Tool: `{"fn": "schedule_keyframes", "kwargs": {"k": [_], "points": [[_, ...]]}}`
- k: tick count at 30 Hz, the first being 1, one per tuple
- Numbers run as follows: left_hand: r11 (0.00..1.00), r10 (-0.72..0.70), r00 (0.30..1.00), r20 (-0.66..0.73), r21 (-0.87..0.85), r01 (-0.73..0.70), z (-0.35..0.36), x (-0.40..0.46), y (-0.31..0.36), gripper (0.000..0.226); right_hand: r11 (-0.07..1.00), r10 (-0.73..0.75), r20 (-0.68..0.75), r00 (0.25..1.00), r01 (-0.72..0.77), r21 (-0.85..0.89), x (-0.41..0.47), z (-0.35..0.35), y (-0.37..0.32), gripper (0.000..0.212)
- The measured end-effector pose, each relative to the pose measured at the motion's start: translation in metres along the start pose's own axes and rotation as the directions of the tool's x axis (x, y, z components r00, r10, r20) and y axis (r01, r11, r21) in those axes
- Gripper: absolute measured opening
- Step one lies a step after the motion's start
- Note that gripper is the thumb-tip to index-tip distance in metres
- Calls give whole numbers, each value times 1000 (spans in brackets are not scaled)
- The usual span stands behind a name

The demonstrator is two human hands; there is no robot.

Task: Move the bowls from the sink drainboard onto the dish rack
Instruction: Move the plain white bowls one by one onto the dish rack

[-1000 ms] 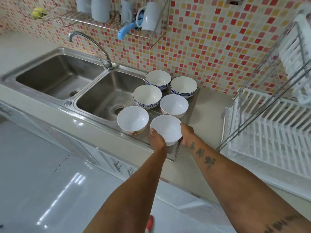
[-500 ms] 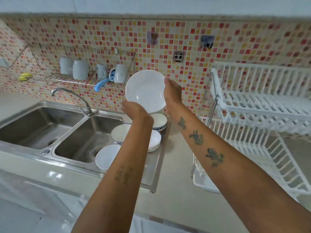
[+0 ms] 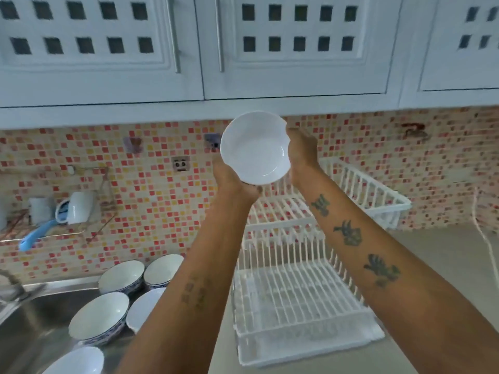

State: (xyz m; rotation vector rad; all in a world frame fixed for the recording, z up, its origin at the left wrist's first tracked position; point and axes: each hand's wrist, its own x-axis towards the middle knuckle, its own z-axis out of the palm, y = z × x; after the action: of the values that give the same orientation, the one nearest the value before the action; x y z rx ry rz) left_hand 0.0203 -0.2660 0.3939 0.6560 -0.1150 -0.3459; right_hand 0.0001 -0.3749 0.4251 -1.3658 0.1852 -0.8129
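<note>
Both hands hold one white bowl (image 3: 255, 148) up high, its inside tilted toward me, above the white two-tier dish rack (image 3: 294, 300). My left hand (image 3: 233, 179) grips its lower left rim and my right hand (image 3: 301, 155) its right rim. The rack's upper tier (image 3: 364, 190) sits just right of and below the bowl. Several more white bowls stay on the steel drainboard (image 3: 37, 344) at lower left, among them a blue-patterned one (image 3: 98, 318), one behind it (image 3: 121, 276) and another (image 3: 163, 267). My left forearm hides part of a further bowl (image 3: 143, 307).
White wall cabinets (image 3: 189, 49) hang close above the raised bowl. A wall shelf (image 3: 54, 233) at left carries a white mug (image 3: 78, 207) and a blue-handled tool (image 3: 35, 238). The sink basin (image 3: 40, 306) lies at far left. Beige countertop (image 3: 432, 265) runs right of the rack.
Both hands lifted the bowl off the drainboard, raised it and carried it right, over the rack. The view tilted up and right.
</note>
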Motion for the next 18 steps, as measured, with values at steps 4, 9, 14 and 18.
{"fn": "schedule_keyframes", "kwargs": {"k": [4,9,14,18], "points": [[902,-432,843,321,168,398,29,14,-40,62,999,-23,-124,992,18,-37,26,-70,2,17],[909,-380,882,277,286,302,55,33,-82,42,991,68,-142,988,-84,-107,62,-136,23,25],[645,-179,955,236,761,-67,53,80,-107,68,971,214,-66,975,-219,-97,86,-162,48,55],[228,-7,946,323,922,-313,49,91,-128,90,919,250,-45,967,-252,-303,95,-163,70,71]]}}
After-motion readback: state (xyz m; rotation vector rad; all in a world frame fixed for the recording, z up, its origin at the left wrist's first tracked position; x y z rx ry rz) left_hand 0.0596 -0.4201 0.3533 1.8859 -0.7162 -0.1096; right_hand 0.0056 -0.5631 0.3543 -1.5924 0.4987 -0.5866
